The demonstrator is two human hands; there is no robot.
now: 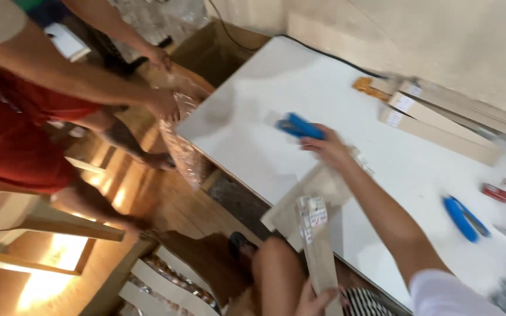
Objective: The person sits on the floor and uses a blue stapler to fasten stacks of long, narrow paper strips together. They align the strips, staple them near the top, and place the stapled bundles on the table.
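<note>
Bright, motion-blurred tilted view, warm glare patches on the wooden floor (60,257) lower left.

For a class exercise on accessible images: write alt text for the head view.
Right hand reaches for a blue stapler on a white table; left hand holds a pale strip. Another person's hands press a plastic-wrapped bundle at the table's edge.

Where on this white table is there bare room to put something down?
The white table is bare at its far left, between the blue stapler and the cable. Also between the right hand and blue tool. Long boxes crowd the right edge.
</note>
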